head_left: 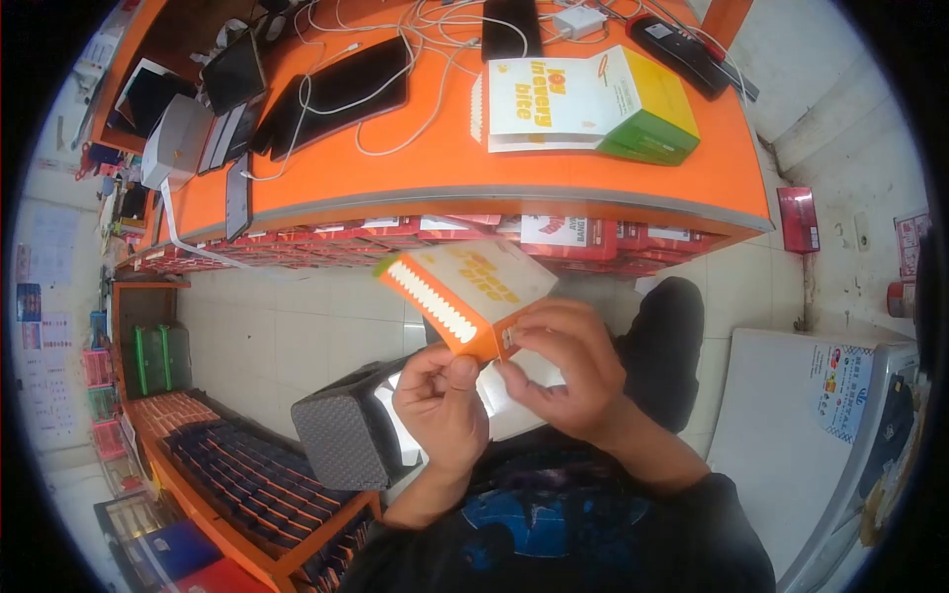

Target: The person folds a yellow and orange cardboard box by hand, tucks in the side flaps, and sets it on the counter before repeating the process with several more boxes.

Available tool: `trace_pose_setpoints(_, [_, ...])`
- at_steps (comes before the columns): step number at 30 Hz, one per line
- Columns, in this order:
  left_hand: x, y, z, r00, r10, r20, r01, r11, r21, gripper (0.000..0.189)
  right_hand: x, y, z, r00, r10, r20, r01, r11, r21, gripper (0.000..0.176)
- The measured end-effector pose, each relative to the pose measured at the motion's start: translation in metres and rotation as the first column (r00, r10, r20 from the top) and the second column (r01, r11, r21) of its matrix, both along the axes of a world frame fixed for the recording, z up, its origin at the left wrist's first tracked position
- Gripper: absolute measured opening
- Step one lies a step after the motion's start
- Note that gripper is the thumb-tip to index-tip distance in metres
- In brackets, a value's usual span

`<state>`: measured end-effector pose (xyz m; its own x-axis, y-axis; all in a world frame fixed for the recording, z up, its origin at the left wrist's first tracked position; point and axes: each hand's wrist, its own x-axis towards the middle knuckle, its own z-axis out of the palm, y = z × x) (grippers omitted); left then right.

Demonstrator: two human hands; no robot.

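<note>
Above my lap, a small cardboard food box (pixel 484 292) is tilted between my two hands. It is white with yellow lettering, and an orange side carries a white zigzag strip. My left hand (pixel 442 407) pinches the box's near lower corner between thumb and fingers. At the orange near end, my right hand (pixel 571 368) grips the edge, its fingers bent over a flap or fold there. A similar food box (pixel 563 104), white with a green and yellow end and the words "joy in every bite", lies on the orange table (pixel 445 168) ahead.
A black tablet (pixel 341 89), white cables and a white charger (pixel 579 22) lie on the table; red boxes (pixel 563 232) are stacked beneath its top. At left stand a black woven bin (pixel 341 425) and an orange rack (pixel 227 445). A white cabinet (pixel 771 435) stands at right.
</note>
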<state>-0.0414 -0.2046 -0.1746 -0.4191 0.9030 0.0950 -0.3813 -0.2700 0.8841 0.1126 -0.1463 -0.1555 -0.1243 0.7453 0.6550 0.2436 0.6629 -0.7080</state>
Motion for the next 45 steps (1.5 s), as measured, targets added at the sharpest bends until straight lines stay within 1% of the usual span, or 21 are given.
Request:
trace_pose_setpoints(2, [-0.001,-0.001,-0.003,0.999,-0.038,0.019,0.037,0.999,0.037,0.015,0.005,0.003,-0.003,0.999,0.003,0.032,-0.005,0.999,0.045,0.033])
trace_pose_setpoints(4, [0.001,-0.002,-0.003,0.999,-0.021,-0.045,0.024,0.998,0.051,0.015,0.007,0.002,-0.004,0.998,0.004,0.063,-0.009,0.996,0.087,0.033])
trace_pose_setpoints(5, [0.002,-0.001,-0.004,0.999,-0.024,-0.045,0.026,0.998,0.052,0.015,0.006,0.002,-0.002,0.999,0.027,0.018,-0.028,0.999,0.033,0.03])
trace_pose_setpoints(6, [0.004,-0.001,-0.005,0.994,0.012,-0.108,-0.006,0.998,0.056,0.014,0.007,0.002,-0.001,0.998,0.049,-0.029,-0.05,0.999,-0.019,0.027])
trace_pose_setpoints(7, [0.005,-0.001,-0.006,0.984,0.048,-0.17,-0.038,0.997,0.06,0.013,0.007,0.0,0.003,0.998,0.048,-0.03,-0.049,0.999,-0.018,0.027])
trace_pose_setpoints(8, [0.006,-0.001,-0.006,0.984,0.047,-0.171,-0.037,0.997,0.061,0.013,0.009,-0.004,0.009,0.992,0.086,-0.088,-0.098,0.985,-0.145,0.025])
trace_pose_setpoints(9, [0.006,-0.001,-0.005,0.971,0.049,-0.234,-0.039,0.998,0.049,0.013,0.009,-0.006,0.012,0.982,0.115,-0.15,-0.153,0.952,-0.265,0.022])
trace_pose_setpoints(10, [0.007,-0.001,-0.005,0.954,0.05,-0.296,-0.04,0.998,0.037,0.013,0.008,-0.006,0.012,0.982,0.114,-0.149,-0.15,0.952,-0.266,0.022])
trace_pose_setpoints(12, [0.01,0.001,0.0,0.956,0.035,-0.291,-0.024,0.999,0.04,0.012,0.005,-0.007,0.012,0.984,0.097,-0.151,-0.13,0.965,-0.228,0.019])
trace_pose_setpoints(19, [0.006,0.0,-0.003,0.973,-0.008,-0.229,0.018,0.999,0.04,0.014,0.002,-0.009,0.011,0.99,0.088,-0.114,-0.108,0.978,-0.177,0.019])
trace_pose_setpoints(22, [0.005,-0.001,-0.007,0.973,-0.016,-0.23,0.025,0.999,0.036,0.014,0.001,-0.01,0.01,0.99,0.092,-0.109,-0.108,0.982,-0.155,0.019])
trace_pose_setpoints(25, [0.002,-0.005,-0.009,0.964,-0.031,-0.265,0.035,0.999,0.009,0.017,0.002,-0.009,0.008,0.989,0.101,-0.11,-0.121,0.972,-0.201,0.018])
trace_pose_setpoints(26, [0.0,-0.008,-0.014,0.964,-0.032,-0.265,0.036,0.999,0.009,0.017,0.002,-0.008,0.007,0.994,0.077,-0.079,-0.089,0.984,-0.157,0.019])
trace_pose_setpoints(28, [-0.003,-0.016,-0.021,0.934,-0.02,-0.357,0.02,1.0,-0.003,0.024,0.002,-0.009,0.005,0.998,0.048,-0.048,-0.054,0.992,-0.115,0.02])
trace_pose_setpoints(29, [-0.002,-0.017,-0.024,0.934,-0.021,-0.356,0.021,1.0,-0.003,0.024,0.002,-0.009,0.004,0.998,0.047,-0.049,-0.052,0.993,-0.103,0.021])
trace_pose_setpoints(31, [0.003,-0.015,-0.021,0.956,-0.016,-0.293,0.035,0.998,0.06,0.036,0.001,-0.009,0.003,0.998,0.048,-0.051,-0.052,0.994,-0.093,0.023])
trace_pose_setpoints(36, [0.002,-0.018,-0.018,0.969,-0.051,-0.242,0.075,0.993,0.092,0.045,0.002,-0.009,-0.002,0.992,0.119,-0.043,-0.12,0.992,-0.04,0.03])
trace_pose_setpoints(38, [0.005,-0.016,-0.013,0.97,-0.052,-0.237,0.078,0.992,0.1,0.047,0.0,-0.009,0.0,0.99,0.13,-0.045,-0.131,0.991,-0.012,0.029])
trace_pose_setpoints(40, [0.014,-0.009,-0.003,0.962,0.051,-0.269,-0.037,0.998,0.056,0.05,-0.001,-0.011,0.001,0.989,0.141,-0.047,-0.141,0.99,0.013,0.028])
trace_pose_setpoints(44, [0.003,-0.009,-0.002,0.975,-0.006,-0.223,0.006,1.0,0.002,0.045,0.0,-0.013,-0.004,0.971,0.23,-0.069,-0.233,0.972,-0.036,0.023])
trace_pose_setpoints(45, [-0.002,-0.008,-0.006,0.949,0.006,-0.314,0.013,0.998,0.059,0.041,0.001,-0.012,-0.005,0.959,0.268,-0.094,-0.275,0.96,-0.059,0.023])
